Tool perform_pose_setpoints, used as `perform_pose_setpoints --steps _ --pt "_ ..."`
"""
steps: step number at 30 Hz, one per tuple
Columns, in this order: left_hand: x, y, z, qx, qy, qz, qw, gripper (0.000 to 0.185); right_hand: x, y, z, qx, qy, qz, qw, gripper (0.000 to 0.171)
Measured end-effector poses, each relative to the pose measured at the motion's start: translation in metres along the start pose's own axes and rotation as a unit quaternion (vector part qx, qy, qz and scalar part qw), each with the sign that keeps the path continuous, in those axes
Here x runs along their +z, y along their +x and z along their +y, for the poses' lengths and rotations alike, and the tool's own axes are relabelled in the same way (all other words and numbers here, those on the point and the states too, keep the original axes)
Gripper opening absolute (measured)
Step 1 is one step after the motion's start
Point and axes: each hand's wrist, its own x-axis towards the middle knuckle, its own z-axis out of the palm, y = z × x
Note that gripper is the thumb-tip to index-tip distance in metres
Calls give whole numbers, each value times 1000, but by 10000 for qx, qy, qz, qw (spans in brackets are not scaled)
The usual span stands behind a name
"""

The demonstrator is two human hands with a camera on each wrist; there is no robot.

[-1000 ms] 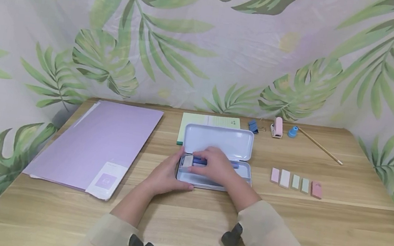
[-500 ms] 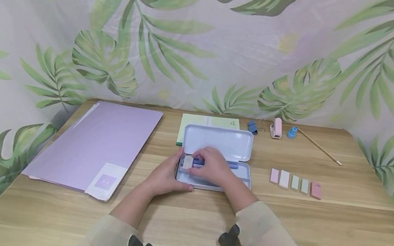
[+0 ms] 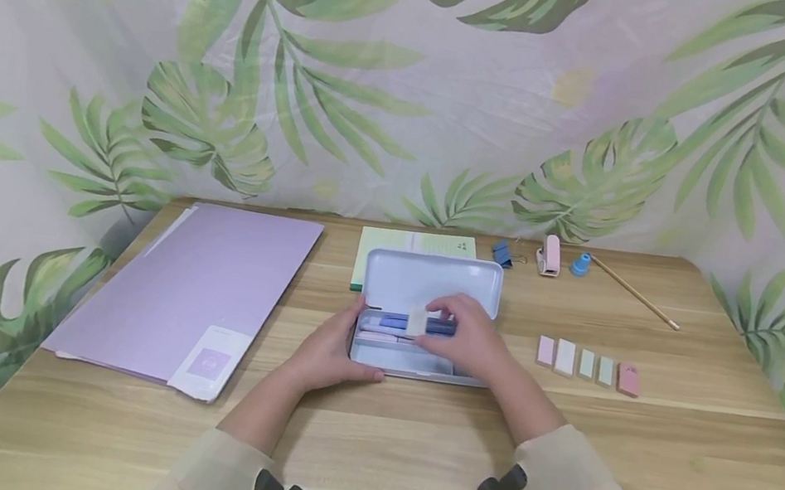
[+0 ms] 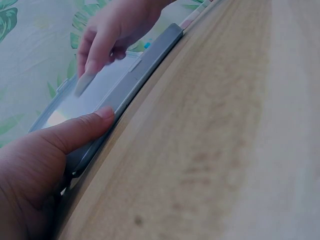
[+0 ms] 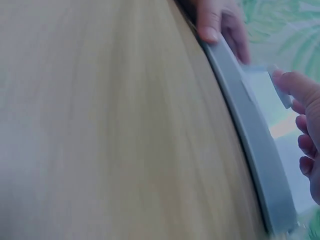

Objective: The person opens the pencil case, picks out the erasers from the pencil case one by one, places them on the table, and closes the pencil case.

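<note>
A pale blue pencil case (image 3: pixel 406 362) lies with its lid raised, pens (image 3: pixel 393 321) in its back compartment. My left hand (image 3: pixel 328 351) grips the case's left end, thumb along the front edge and fingers at the back corner; in the left wrist view that thumb (image 4: pixel 82 131) presses the front wall. Between the thumb and fingers of my right hand (image 3: pixel 466 335) is a white eraser (image 3: pixel 416 322), held over the back compartment. The right wrist view shows the same eraser (image 5: pixel 281 91) above the case wall.
Several small erasers (image 3: pixel 587 364) stand in a row right of the case. Behind it are a green notepad (image 3: pixel 382 237), a blue binder clip (image 3: pixel 502 253), a pink stapler (image 3: pixel 549 256), a blue cone-shaped piece (image 3: pixel 581 263) and a pencil (image 3: pixel 634 292). Purple folders (image 3: pixel 198 285) lie left.
My right hand has lifted the white eraser from the left end of the back compartment and moved it right, uncovering pens beneath. The left hand stays on the case.
</note>
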Motion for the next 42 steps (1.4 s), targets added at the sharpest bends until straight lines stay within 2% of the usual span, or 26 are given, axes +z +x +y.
perform_pose_setpoints --steps 5,8,13,21,25,29,36,42 --pt "0 0 -1 18 -32 33 10000 127 -32 -22 21 641 205 4 9977 54" --pt "0 0 -1 24 -54 29 10000 127 -52 -39 38 970 96 104 9952 58" --pt "0 0 0 -1 -44 -22 10000 127 -88 -72 68 1204 -180 485 9914 63" --pt "-2 1 1 -45 17 -68 10000 127 -135 -121 109 1472 -686 1137 9802 60" --pt "-1 2 0 -52 -2 -91 9999 127 -147 -142 131 1690 -752 1384 9729 60" --pt "0 2 0 -59 11 -92 9999 127 -156 -156 150 1811 -773 1442 9698 59" --pt "-1 2 0 -67 1 -70 10000 127 -164 -168 172 1940 -737 1150 9714 59" --pt "-1 1 0 -151 -14 -110 9998 127 -166 -171 183 1884 -739 839 9757 55"
